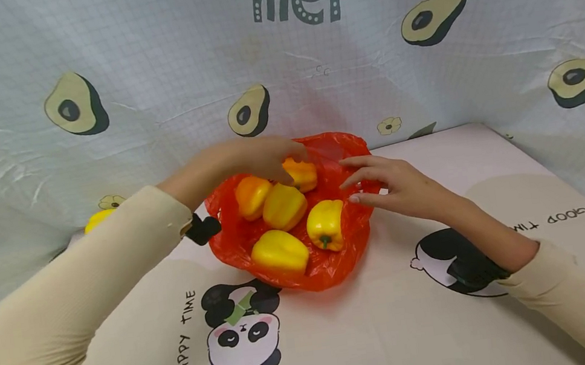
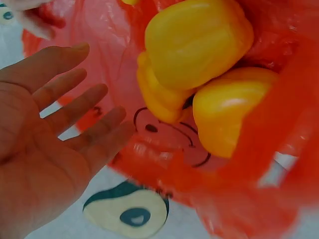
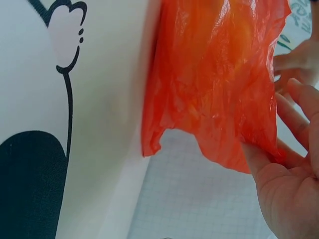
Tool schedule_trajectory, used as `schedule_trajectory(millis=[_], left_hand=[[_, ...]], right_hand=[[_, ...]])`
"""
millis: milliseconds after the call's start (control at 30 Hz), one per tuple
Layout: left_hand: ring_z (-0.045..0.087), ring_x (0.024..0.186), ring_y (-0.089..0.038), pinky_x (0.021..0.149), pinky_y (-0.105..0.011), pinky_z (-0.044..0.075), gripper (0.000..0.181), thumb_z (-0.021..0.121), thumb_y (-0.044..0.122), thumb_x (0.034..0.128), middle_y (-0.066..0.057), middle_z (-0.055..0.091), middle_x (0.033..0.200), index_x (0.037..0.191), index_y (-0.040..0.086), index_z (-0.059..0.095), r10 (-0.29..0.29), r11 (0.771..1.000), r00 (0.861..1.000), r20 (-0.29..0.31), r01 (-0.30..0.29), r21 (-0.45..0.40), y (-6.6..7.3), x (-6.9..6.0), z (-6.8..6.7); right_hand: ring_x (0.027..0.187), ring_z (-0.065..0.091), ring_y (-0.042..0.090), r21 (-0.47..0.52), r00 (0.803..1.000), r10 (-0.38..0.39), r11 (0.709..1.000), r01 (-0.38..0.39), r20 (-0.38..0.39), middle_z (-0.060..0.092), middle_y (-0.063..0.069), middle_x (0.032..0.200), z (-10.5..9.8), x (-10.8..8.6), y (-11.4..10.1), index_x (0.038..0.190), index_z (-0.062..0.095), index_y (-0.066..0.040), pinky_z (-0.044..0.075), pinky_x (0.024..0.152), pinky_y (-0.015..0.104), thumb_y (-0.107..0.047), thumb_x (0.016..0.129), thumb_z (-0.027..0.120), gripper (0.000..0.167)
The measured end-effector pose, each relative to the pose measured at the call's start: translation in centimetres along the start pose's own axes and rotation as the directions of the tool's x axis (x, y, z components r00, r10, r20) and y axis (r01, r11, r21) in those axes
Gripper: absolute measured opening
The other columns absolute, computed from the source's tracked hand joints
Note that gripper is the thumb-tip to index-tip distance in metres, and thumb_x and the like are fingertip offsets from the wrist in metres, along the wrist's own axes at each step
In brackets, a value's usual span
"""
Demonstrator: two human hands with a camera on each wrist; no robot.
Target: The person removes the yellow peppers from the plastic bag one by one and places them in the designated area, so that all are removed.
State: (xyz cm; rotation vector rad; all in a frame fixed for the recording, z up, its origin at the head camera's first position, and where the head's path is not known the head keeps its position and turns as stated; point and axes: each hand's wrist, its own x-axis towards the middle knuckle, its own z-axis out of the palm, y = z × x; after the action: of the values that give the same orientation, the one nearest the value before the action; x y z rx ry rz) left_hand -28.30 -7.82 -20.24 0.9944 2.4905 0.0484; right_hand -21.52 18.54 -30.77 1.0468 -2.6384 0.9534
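A red plastic bag (image 1: 331, 274) lies spread open at the back of the table, with several yellow bell peppers (image 1: 280, 252) inside it. Over the bag's far left part hovers my left hand (image 1: 262, 157), near an orange-yellow bell pepper (image 1: 302, 175). In the left wrist view its fingers are extended and apart, and the palm holds nothing. My right hand (image 1: 405, 184) is at the bag's right rim, fingers spread and slightly bent. The right wrist view shows its fingers (image 3: 259, 159) against the thin film, with a gap between them and the thumb.
Another yellow object (image 1: 98, 220) is partly hidden behind the left sleeve. The table cover (image 1: 377, 336) carries panda prints and lettering. A pale sheet with avocado prints (image 1: 145, 54) hangs behind the table, close to the bag's far side.
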Motion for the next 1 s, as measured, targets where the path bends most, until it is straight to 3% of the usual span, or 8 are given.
schedule_trajectory(millis=[133, 233, 433, 667, 800, 1000], left_hand=[[0.044, 0.136, -0.027, 0.111, -0.045, 0.044, 0.054, 0.066, 0.023, 0.0998, -0.005, 0.048, 0.152, 0.151, 0.016, 0.047, -0.061, 0.998, 0.997, 0.045, 0.060, 0.017, 0.1, 2.3, 0.1], [0.044, 0.133, -0.025, 0.112, -0.043, 0.043, 0.053, 0.065, 0.024, 0.1002, -0.005, 0.049, 0.150, 0.150, 0.016, 0.048, -0.099, 0.995, 0.994, 0.043, 0.097, 0.039, -0.2, 3.9, 0.2], [0.048, 0.122, -0.026, 0.106, -0.040, 0.047, 0.050, 0.064, 0.020, 0.1001, -0.006, 0.055, 0.138, 0.148, 0.014, 0.049, -0.214, 0.976, 0.976, 0.033, 0.215, -0.036, -1.8, 5.7, 0.6], [0.048, 0.127, -0.028, 0.111, -0.041, 0.044, 0.058, 0.074, 0.015, 0.0931, -0.010, 0.056, 0.140, 0.147, 0.010, 0.051, -0.201, 0.975, 0.980, -0.009, 0.199, -0.101, -3.9, 6.2, 1.2], [0.051, 0.117, -0.028, 0.101, -0.038, 0.050, 0.059, 0.080, 0.023, 0.0889, -0.009, 0.059, 0.127, 0.142, 0.012, 0.055, -0.191, 0.978, 0.981, -0.032, 0.188, -0.093, -4.4, 6.6, 2.0], [0.051, 0.117, -0.023, 0.104, -0.042, 0.047, 0.054, 0.083, 0.021, 0.0861, -0.001, 0.061, 0.122, 0.135, 0.022, 0.061, -0.138, 0.983, 0.988, -0.066, 0.129, -0.128, -4.7, 7.1, 3.3]], right_hand=[[0.117, 0.058, 0.021, 0.007, 1.000, -0.006, 1.000, 0.006, -0.009, 0.052, 0.008, 0.150, 0.1, 0.1, 0.1, 0.119, 0.074, -0.015, 0.057, 0.075, 0.032, -0.021, 0.094, 0.075, 0.025], [0.119, 0.057, 0.021, 0.012, 1.000, -0.002, 1.000, 0.002, -0.010, 0.052, 0.008, 0.150, 0.1, 0.1, 0.1, 0.119, 0.074, -0.014, 0.056, 0.076, 0.031, -0.021, 0.094, 0.074, 0.025], [0.123, 0.054, 0.022, 0.012, 1.000, -0.004, 1.000, 0.004, -0.012, 0.052, 0.007, 0.150, 0.2, 0.2, 0.0, 0.118, 0.074, -0.015, 0.056, 0.075, 0.031, -0.021, 0.094, 0.074, 0.025], [0.121, 0.053, 0.020, 0.000, 1.000, -0.017, 1.000, 0.017, -0.016, 0.052, 0.002, 0.150, 0.2, 0.2, 0.1, 0.119, 0.074, -0.018, 0.055, 0.075, 0.029, -0.023, 0.095, 0.074, 0.025], [0.115, 0.055, 0.019, -0.001, 1.000, -0.010, 1.000, 0.010, -0.021, 0.052, 0.002, 0.150, 0.1, 0.2, 0.2, 0.119, 0.074, -0.016, 0.054, 0.073, 0.030, -0.023, 0.095, 0.074, 0.025], [0.111, 0.056, 0.018, 0.009, 1.000, 0.005, 1.000, -0.005, -0.019, 0.052, 0.003, 0.150, 0.2, 0.0, 0.5, 0.119, 0.074, -0.017, 0.055, 0.074, 0.031, -0.023, 0.095, 0.074, 0.025]])
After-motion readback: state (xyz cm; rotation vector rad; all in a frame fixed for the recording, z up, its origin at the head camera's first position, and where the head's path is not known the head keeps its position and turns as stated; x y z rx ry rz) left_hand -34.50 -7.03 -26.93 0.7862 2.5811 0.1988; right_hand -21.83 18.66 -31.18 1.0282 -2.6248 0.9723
